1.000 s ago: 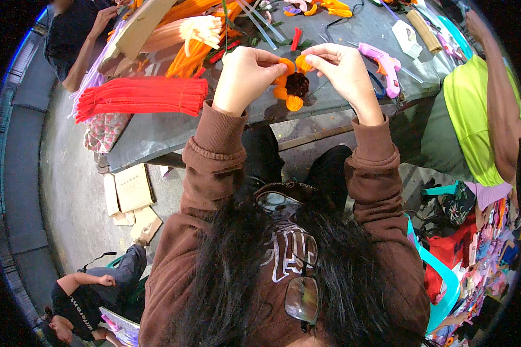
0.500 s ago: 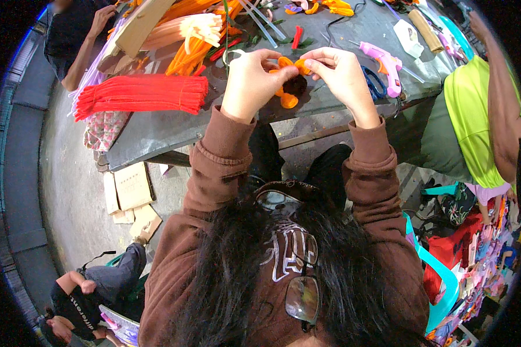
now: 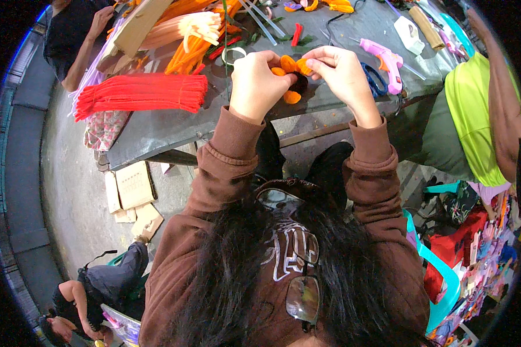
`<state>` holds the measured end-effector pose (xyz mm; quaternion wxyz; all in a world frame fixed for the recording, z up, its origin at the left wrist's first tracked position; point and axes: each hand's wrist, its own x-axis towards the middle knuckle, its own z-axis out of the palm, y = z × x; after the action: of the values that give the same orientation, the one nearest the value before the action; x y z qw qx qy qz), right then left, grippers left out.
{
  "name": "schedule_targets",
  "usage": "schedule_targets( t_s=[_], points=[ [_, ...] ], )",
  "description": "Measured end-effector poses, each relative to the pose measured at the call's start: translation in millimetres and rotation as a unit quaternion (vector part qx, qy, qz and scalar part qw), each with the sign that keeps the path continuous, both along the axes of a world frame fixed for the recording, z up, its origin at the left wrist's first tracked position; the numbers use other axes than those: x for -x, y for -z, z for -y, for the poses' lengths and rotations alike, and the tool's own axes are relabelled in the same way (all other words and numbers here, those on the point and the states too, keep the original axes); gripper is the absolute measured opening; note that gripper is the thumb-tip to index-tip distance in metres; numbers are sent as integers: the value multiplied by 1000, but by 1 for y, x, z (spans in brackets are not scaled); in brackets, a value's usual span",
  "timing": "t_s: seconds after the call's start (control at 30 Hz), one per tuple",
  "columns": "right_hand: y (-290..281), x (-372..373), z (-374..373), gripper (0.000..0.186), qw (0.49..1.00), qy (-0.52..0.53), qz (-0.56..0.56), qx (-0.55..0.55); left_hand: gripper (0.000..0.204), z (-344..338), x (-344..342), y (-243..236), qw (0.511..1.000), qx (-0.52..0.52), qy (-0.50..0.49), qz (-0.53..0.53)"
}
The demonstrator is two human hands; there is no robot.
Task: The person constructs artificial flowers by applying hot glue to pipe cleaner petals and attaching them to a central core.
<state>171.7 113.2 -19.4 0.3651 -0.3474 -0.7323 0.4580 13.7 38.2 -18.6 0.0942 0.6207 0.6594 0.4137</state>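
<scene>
A fuzzy orange flower (image 3: pixel 289 63) with rounded petals and a dark brown centre is held up over the table's near edge. My left hand (image 3: pixel 257 85) grips it from the left, fingers closed, its thumb against the dark centre. On the other side, my right hand (image 3: pixel 342 74) pinches an orange petal (image 3: pixel 304 67) between thumb and fingertips. A lower petal (image 3: pixel 292 97) hangs below the centre, untouched. My fingers hide part of the flower. Just left of my left hand stands a thin green stem (image 3: pixel 226 58), near a pale ring (image 3: pixel 234 56).
A bundle of red pipe cleaners (image 3: pixel 142 94) lies left, below orange ones (image 3: pixel 192 54) and a wooden piece (image 3: pixel 142 26). Blue-handled scissors (image 3: pixel 376 81), a pink glue gun (image 3: pixel 388 63) and a white bottle-like object (image 3: pixel 409 36) are right. People sit on both sides of the table (image 3: pixel 173 130).
My left hand has shifted slightly right and its wrist has turned. The flower has tilted, so its lower petal sits higher and further right. My right hand still pinches a petal.
</scene>
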Motion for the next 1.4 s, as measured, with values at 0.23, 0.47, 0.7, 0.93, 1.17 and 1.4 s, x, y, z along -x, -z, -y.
schedule_targets(
  t_s=[0.23, 0.47, 0.7, 0.93, 1.17, 1.4],
  points=[
    [-9, 0, -1, 13, 999, -16, 51, -3, 30, -7, 4, 2, 999, 8, 30, -9],
    [-13, -1, -7, 15, 994, -51, 96, -19, 33, -9, 7, -4, 999, 31, 24, -22],
    [-10, 2, -18, 15, 990, -90, 110, -22, 33, -16, 11, 2, 998, 34, 26, -43],
    [-11, 8, -14, 14, 983, -68, 158, -59, 38, -11, 12, 5, 999, 7, 28, -16],
    [-5, 3, -22, 17, 983, -89, 136, -90, 28, 36, -27, -27, 984, -109, -26, -142],
    [-14, 5, -15, 15, 984, -101, 147, -31, 46, 48, -51, -13, 958, -27, 4, -285]
  ],
)
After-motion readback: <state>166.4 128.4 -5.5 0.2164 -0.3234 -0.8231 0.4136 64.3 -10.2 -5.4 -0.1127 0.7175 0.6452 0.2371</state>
